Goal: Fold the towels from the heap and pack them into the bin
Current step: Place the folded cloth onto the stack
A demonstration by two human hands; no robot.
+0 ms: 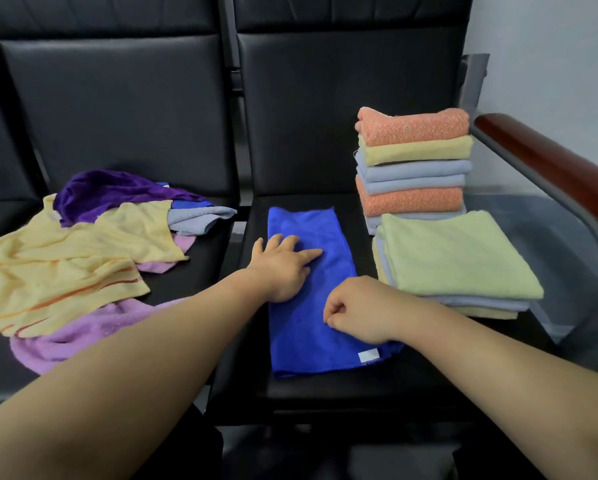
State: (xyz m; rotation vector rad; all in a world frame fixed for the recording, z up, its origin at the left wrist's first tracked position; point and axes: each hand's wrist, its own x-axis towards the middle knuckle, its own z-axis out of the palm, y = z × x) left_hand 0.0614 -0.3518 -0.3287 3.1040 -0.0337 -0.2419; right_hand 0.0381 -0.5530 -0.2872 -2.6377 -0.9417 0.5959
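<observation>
The bright blue microfibre towel [301, 337] lies on the black padded seat [325, 386] straight ahead, long axis running away from me, my left hand [283, 268] pressing its middle with fingers spread flat, my right hand [356, 311] curled, apparently pinching cloth nearer the near end.
</observation>
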